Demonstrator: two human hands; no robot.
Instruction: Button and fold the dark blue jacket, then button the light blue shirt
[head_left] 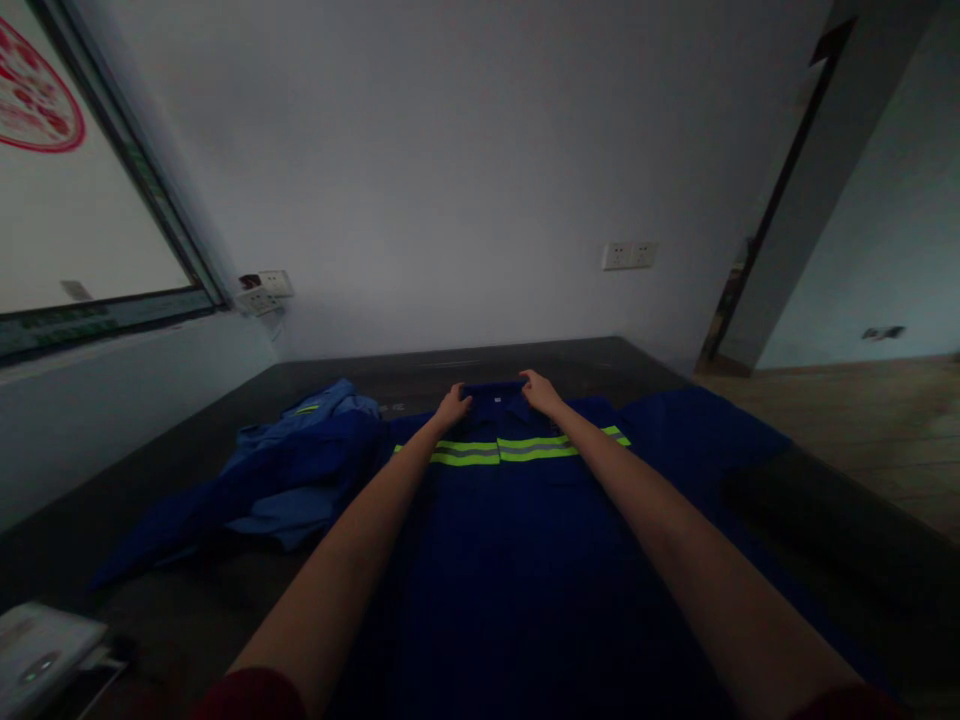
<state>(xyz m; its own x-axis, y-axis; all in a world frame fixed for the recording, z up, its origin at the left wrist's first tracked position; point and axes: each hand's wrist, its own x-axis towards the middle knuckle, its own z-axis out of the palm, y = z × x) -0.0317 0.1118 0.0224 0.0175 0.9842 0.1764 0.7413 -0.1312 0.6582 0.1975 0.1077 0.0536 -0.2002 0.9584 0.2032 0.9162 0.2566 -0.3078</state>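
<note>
Worktop (615, 366): one, dark, filling much of the frame's lower half.
Jacket (525, 560): one, blue, spread at lower centre, collar (493, 387) uppermost. Should handle light, soft and limp, with little to break; you would take hold at the two collar ends or the shoulders to keep it square.
Garment heap (322, 450): one, two shades of blue, left of centre; pieces within it, you cannot tell.
White object (45, 640): one, lower left corner, cut by the frame.
Your hands: two, bare. Left hand (454, 405), fingers pinching the collar's left end; right hand (541, 393), fingers pinching its right end.
Reflective bands (469, 455): two, across the chest.
Label (497, 400): one, white, below the collar's edge.
</note>
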